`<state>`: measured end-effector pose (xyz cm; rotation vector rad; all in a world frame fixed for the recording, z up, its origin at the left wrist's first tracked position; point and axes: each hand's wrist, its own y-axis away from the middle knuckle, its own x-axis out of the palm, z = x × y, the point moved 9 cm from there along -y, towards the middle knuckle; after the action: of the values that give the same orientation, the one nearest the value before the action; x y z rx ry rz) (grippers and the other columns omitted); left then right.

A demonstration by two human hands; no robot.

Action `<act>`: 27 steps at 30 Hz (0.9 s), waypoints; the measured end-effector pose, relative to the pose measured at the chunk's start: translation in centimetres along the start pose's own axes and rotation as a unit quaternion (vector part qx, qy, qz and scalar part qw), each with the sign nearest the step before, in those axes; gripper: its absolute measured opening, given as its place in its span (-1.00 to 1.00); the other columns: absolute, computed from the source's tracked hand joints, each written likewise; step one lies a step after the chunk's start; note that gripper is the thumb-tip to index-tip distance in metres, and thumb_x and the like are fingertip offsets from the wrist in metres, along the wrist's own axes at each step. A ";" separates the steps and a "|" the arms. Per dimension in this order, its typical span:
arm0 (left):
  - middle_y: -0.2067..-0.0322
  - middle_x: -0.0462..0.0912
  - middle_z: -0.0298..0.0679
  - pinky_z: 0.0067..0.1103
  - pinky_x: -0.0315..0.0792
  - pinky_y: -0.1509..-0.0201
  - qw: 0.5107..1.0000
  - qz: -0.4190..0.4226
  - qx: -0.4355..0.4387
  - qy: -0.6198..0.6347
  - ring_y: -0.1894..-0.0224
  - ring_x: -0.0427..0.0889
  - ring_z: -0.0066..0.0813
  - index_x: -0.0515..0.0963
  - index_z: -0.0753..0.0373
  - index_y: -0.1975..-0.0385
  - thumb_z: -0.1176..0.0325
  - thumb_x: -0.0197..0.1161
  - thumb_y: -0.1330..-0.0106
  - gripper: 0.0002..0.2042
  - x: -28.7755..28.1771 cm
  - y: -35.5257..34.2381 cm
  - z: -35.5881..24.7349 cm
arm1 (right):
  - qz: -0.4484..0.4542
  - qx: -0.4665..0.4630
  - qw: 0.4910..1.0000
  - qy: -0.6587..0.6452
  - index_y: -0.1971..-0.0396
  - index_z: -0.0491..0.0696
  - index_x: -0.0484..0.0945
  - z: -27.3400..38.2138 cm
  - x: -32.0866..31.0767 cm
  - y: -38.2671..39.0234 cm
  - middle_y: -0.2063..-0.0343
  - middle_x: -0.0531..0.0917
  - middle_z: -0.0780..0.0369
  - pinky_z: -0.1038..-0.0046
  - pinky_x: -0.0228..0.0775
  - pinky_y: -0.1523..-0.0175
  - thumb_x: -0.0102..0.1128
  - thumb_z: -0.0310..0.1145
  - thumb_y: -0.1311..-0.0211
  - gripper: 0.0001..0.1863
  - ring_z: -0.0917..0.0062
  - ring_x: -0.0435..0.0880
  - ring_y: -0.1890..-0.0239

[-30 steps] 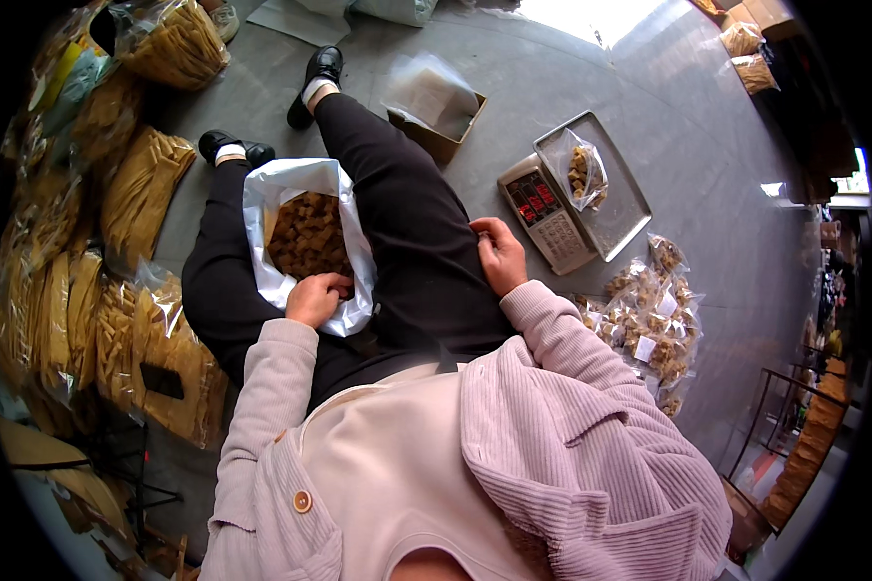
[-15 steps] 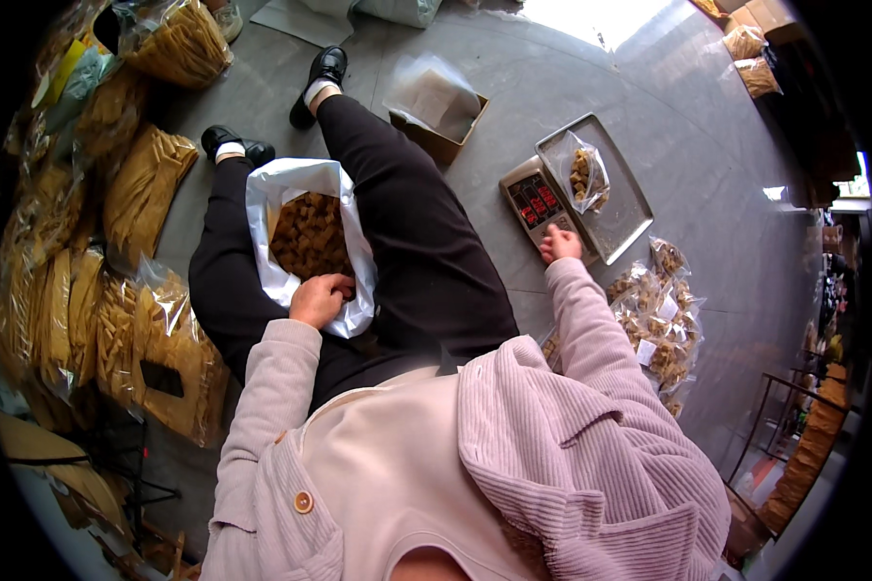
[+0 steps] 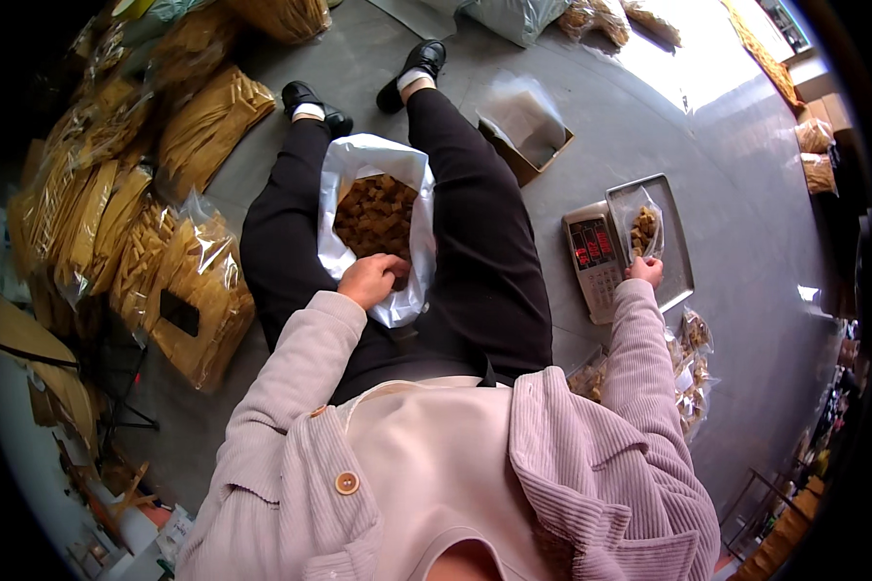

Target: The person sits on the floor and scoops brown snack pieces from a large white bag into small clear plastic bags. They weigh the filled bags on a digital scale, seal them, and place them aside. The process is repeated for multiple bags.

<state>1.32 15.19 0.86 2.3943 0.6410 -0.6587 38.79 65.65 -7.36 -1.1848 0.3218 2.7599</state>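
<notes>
With the left hand (image 3: 370, 279) curled on the near rim of the white bag (image 3: 354, 165) between the legs, the small clear bag (image 3: 641, 230), pinched by the right hand (image 3: 642, 270), is best steadied upright on the scale tray (image 3: 683, 252).

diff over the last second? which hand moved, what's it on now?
The right hand left the lap and reached out right to the small clear bag on the scale tray; its fingers now touch the bag's near edge. The left hand stayed at the mouth of the big white bag of brown pieces.
</notes>
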 end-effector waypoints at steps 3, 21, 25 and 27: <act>0.20 0.68 -0.14 -0.53 0.52 0.00 0.999 -0.032 0.007 0.029 0.13 0.67 -0.32 0.63 0.27 0.12 0.56 0.01 -0.19 -0.69 -0.5 -0.2 0.5 | 0.037 -0.075 0.995 -0.061 0.37 -0.09 0.48 4.0 -0.2 0.9 0.58 0.60 0.24 0.50 0.45 0.59 0.25 -0.37 -0.03 -0.81 0.55 0.57 0.68; -0.23 0.39 -0.27 -0.59 0.41 -0.14 0.878 -0.176 0.184 0.404 -0.12 0.49 -0.44 0.54 0.14 -0.10 0.22 0.29 -0.32 -0.63 -8.2 3.5 -12.7 | 0.561 -0.220 0.763 -0.234 0.32 -0.11 0.45 27.1 -8.2 34.3 0.48 0.47 0.42 0.74 0.22 0.48 0.07 -0.62 -0.19 -0.89 0.84 0.39 0.55; -0.13 0.49 -0.22 -0.58 0.35 -0.20 0.900 -0.097 0.214 0.367 -0.12 0.48 -0.46 0.63 0.16 0.06 0.36 0.23 -0.35 -0.79 -6.2 3.5 -12.3 | 0.525 -0.227 0.801 -0.176 0.34 -0.15 0.47 26.0 -6.7 34.0 0.58 0.43 0.48 0.75 0.08 0.49 0.08 -0.61 -0.18 -0.93 0.89 0.31 0.56; -0.06 0.55 -0.22 -0.58 0.36 -0.19 0.891 -0.086 0.211 0.392 -0.09 0.50 -0.48 0.65 0.18 0.12 0.36 0.22 -0.36 -0.83 -5.9 3.8 -12.2 | 0.495 -0.243 0.814 -0.181 0.36 -0.16 0.48 25.9 -6.8 33.2 0.59 0.43 0.48 0.75 0.07 0.49 0.08 -0.61 -0.16 -0.94 0.90 0.31 0.56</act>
<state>2.67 18.34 14.54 3.0313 1.1355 0.1848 18.84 39.56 19.81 -0.5460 0.2257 4.0972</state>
